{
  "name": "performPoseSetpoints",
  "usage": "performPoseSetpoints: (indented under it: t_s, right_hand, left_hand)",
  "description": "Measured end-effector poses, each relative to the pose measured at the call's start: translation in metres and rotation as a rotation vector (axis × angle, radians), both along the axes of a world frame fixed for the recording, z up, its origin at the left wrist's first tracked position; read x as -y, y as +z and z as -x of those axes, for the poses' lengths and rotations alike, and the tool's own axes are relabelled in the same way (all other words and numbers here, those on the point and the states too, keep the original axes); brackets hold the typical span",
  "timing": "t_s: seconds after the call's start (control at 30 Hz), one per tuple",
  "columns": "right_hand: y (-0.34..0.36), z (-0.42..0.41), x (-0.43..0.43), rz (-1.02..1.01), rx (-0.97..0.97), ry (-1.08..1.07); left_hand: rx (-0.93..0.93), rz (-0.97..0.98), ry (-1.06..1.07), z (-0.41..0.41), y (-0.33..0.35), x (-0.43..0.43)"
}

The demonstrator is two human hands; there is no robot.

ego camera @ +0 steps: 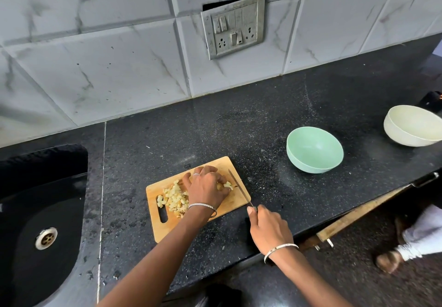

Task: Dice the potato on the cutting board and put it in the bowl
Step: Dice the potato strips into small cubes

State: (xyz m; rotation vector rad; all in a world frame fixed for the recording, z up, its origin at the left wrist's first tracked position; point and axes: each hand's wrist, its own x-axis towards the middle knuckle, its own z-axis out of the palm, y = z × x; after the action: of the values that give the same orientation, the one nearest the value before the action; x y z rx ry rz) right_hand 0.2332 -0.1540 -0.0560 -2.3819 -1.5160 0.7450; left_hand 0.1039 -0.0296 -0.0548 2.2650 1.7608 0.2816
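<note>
— The left?
— Left hand [208, 187] on the board [167, 230], fingers curled over a potato bit [227, 184]; dice [174, 199] heaped just left of it.
— The right?
— Right hand [267, 230] grips the knife [239, 187], blade beside that bit. Bowl [314, 150] well apart, rightward.

Black sink [35, 187] with metal drain [46, 238] far left; switch panel [235, 26] on marble-tiled wall [107, 55].

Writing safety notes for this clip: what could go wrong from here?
1. The left hand holds potato right beside the knife gripped by the right hand; a cut could nick the fingers.
2. Dice piled near the board's left edge may spill onto the counter.
3. The green bowl stands apart from the board, so pieces may drop on the way.
</note>
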Motion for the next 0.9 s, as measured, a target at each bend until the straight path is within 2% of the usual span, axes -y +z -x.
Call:
performPoseSetpoints:
  t_s: [0.23,0.57,0.9]
  right_hand:
    - [-0.006,0.006,-0.005,0.024,-0.068,0.036]
    - [-0.001,0.001,0.003,0.002,-0.054,0.052]
    - [0.004,0.006,0.008,-0.028,0.006,0.077]
  left_hand:
    - [0.002,-0.033,0.018,-0.002,-0.004,0.006]
    - [-0.024,-0.024,0.053,0.001,0.000,0.010]
    - [0.033,0.000,0.073,0.000,0.001,0.009]
